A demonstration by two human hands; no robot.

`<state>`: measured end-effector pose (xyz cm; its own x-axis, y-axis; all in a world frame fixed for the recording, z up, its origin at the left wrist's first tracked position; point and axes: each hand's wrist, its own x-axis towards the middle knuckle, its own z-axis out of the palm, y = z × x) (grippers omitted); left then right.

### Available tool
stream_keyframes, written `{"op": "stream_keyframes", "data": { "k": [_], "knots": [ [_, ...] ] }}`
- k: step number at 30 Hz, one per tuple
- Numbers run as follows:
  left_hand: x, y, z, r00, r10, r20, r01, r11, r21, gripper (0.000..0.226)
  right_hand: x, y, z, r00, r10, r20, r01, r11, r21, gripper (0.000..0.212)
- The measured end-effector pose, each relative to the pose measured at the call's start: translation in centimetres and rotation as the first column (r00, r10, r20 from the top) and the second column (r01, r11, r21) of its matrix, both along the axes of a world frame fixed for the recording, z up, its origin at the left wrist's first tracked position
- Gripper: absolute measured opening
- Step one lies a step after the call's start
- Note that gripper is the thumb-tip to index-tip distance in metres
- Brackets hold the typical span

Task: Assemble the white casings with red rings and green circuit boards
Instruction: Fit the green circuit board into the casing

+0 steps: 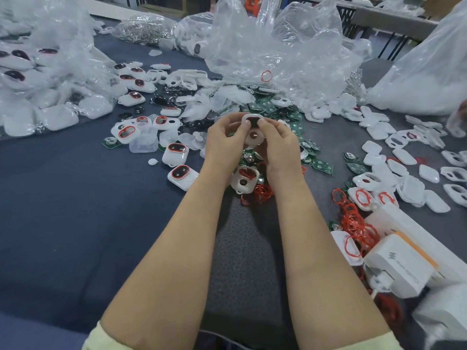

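White casing (253, 127) is pinched between the left hand (225, 138) and right hand (277, 145) above the bench (75, 198); green circuit boards (290, 114), red rings (353, 218) and plastic bags (278, 46) crowd round.

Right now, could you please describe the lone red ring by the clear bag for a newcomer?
Find the big crumpled clear bag at the table's far middle. Near its lower front edge sits one red ring, alone against plastic, unlike the tangled rings nearer you.
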<state>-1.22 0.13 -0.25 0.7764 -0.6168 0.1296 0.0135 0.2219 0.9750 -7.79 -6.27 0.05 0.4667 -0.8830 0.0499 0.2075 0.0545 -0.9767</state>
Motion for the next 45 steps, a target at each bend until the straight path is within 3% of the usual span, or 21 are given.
{"op": "stream_keyframes", "data": {
  "k": [7, 11, 17, 20, 26, 32, 39, 45],
  "knots": [
    [0.3, -0.1, -0.3, 0.993, 0.042, -0.111, -0.043, 0.999, -0.003, 0.006, 0.0, 0.0, -0.1, 0.999, 0.038, -0.014, -0.038, 0.999, -0.025, 0.009],
    [0.4, -0.1, -0.2, 0.977, -0.026, -0.211, 0.016, 0.999, -0.049, 0.011, -0.1, -0.1, 0.0, 1.000, 0.019, -0.015, -0.019, 1.000, -0.012, 0.006],
    [-0.2, 0.2, 0.1, 0.996, -0.080, 0.035, 0.079, 0.997, 0.019, 0.010, -0.5, -0.6, -0.4, 0.990, -0.037, -0.133, 0.016, 0.988, -0.154, 0.004],
    [-0.4, 0.3, 0.3, 0.993, -0.080, 0.088, 0.077, 0.996, 0.040, 0.009, -0.6, -0.6, -0.4, 0.993, -0.021, -0.119, 0.003, 0.989, -0.145, 0.004],
    [-0.1, 0.6, 0.6, 0.999, -0.035, -0.006, 0.035, 0.998, 0.056, 0.011, -1.0, -0.8, 0.2, 0.982, 0.171, -0.086, -0.175, 0.984, -0.038, 0.021],
    [-0.1, 0.6, 0.6, 0.996, 0.008, -0.086, -0.006, 1.000, 0.022, 0.018, -1.4, -0.7, 0.8, 0.938, 0.318, 0.136, -0.336, 0.931, 0.144, 0.020],
    [-0.1, 0.6, 0.8, 0.961, -0.076, -0.266, 0.058, 0.996, -0.072, 0.021, -1.5, -0.8, 0.8, 0.939, 0.240, 0.246, -0.307, 0.907, 0.289, 0.017],
    [0.1, 0.6, 0.7, 0.927, -0.092, -0.363, 0.052, 0.991, -0.120, 0.007, -1.0, -0.7, 0.2, 0.993, 0.093, 0.078, -0.102, 0.988, 0.116, 0.018]
  ]
}}
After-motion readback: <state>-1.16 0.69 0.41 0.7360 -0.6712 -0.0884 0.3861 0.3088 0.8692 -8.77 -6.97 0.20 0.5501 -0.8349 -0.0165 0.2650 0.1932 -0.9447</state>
